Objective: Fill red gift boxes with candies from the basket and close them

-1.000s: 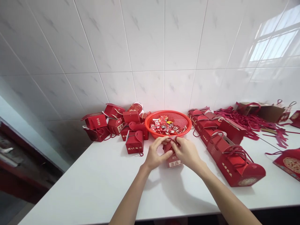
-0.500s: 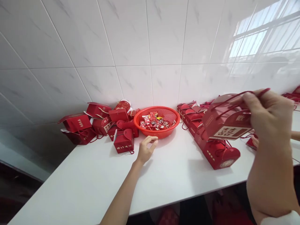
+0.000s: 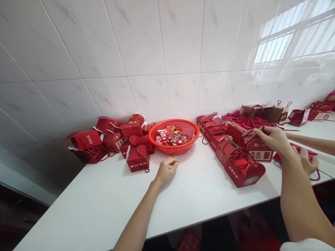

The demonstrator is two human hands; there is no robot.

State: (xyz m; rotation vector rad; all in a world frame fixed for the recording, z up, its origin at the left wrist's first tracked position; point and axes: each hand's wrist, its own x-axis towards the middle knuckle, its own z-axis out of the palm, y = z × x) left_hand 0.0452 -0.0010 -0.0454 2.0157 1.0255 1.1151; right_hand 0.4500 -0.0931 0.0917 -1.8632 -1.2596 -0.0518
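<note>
My right hand (image 3: 274, 137) pinches the cord handle of a red gift box (image 3: 262, 155), which stands beside the row of similar red boxes. Its front carries a pale label and gold characters. My left hand (image 3: 166, 170) rests on the white table with its fingers curled in toward the thumb, and nothing shows in them. Just behind it stands a red plastic basket (image 3: 174, 150) with wrapped candies (image 3: 172, 136) inside. A closed red box (image 3: 138, 159) is to the left of that hand.
More red boxes (image 3: 86, 139) are piled at the left by the tiled wall. A row of closed boxes (image 3: 220, 150) runs along the right. Behind it lie red ribbons or cords (image 3: 240, 119). At far right a co-worker's hand (image 3: 307, 162) handles a red box (image 3: 309, 150).
My right hand has lowered the red box from the air to beside the row, moving away from me. My left hand has sunk slightly onto the table.
</note>
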